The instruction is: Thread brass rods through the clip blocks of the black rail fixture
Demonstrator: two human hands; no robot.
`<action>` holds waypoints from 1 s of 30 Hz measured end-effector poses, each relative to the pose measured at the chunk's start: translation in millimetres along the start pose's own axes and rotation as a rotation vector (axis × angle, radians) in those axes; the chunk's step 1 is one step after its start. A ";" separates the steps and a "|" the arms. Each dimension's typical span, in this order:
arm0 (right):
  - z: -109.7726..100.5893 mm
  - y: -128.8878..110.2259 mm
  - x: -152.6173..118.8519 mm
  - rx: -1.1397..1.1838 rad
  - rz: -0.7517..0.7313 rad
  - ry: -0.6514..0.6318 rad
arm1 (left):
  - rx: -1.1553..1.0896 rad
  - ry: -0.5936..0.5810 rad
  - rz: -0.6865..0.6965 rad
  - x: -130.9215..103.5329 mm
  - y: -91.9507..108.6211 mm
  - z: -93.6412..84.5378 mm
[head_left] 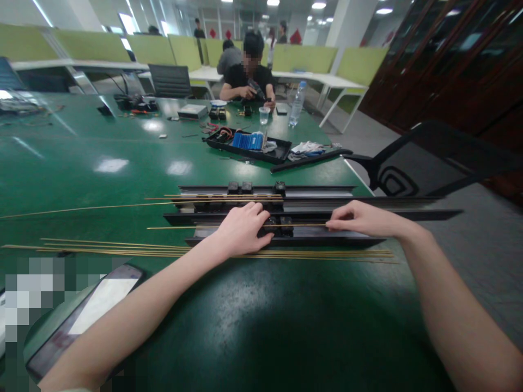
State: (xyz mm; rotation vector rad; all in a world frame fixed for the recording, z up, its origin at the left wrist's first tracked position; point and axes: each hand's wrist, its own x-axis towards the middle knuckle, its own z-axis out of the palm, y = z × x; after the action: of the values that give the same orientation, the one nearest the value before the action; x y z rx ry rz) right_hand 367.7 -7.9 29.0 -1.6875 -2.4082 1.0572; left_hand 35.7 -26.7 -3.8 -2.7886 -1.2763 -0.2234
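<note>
My right hand [357,219] pinches the right end of a thin brass-coloured rod [308,225]. The rod runs left along the nearest black channel [347,241], past my left hand, and sticks out beyond the channel's left end. Fingers of my left hand [243,228] are closed round a small black block [270,224] in that channel; they hide part of it. Beside it sits another black block [287,223]. Behind, further channels [318,190] hold several black blocks, with more rods [212,198] lying across them. Several loose rods [327,253] lie on the table in front.
A phone [53,348] lies at lower left, partly under my left forearm. Beyond the channels are a black tray [281,153] with blue parts, a black bar [306,161] and a water bottle [298,103]. A co-worker [232,81] holds a power tool across the green table [265,326]. An office chair [441,158] stands right.
</note>
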 end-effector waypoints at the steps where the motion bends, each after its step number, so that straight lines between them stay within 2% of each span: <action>1: -0.3 0.5 -0.1 -0.001 0.000 -0.002 | 0.001 0.002 0.001 -0.2 -0.1 0.1; 13: -6.8 2.5 -5.1 -0.014 0.022 -0.025 | 0.006 -0.010 -0.003 0.3 0.5 -3.0; 30: -13.0 17.7 -8.1 -0.001 0.051 -0.035 | 0.008 0.003 -0.003 0.6 0.1 0.7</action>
State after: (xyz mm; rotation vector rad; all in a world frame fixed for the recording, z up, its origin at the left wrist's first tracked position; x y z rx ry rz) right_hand 390.6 -4.8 32.5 -1.7536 -2.3991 1.1017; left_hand 36.3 -26.3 -4.4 -2.7785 -1.2780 -0.2220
